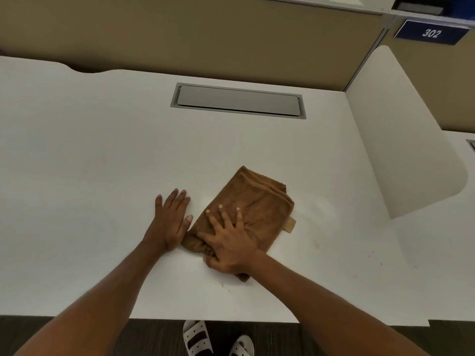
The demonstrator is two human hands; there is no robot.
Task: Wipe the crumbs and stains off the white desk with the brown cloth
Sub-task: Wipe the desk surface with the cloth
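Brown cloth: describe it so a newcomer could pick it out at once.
On the white desk, a grey hatch lid sits toward the back. In front of it, the folded brown cloth lies under the spread fingers of the right hand, with the left hand flat beside it. It is the desk's only brown thing, with a tan tag on its right edge.

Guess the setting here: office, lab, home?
Most likely an office or library cubicle: a white desk with a built-in grey cable hatch, a tan partition panel behind it, a white side divider, and a blue plate numbered 302.
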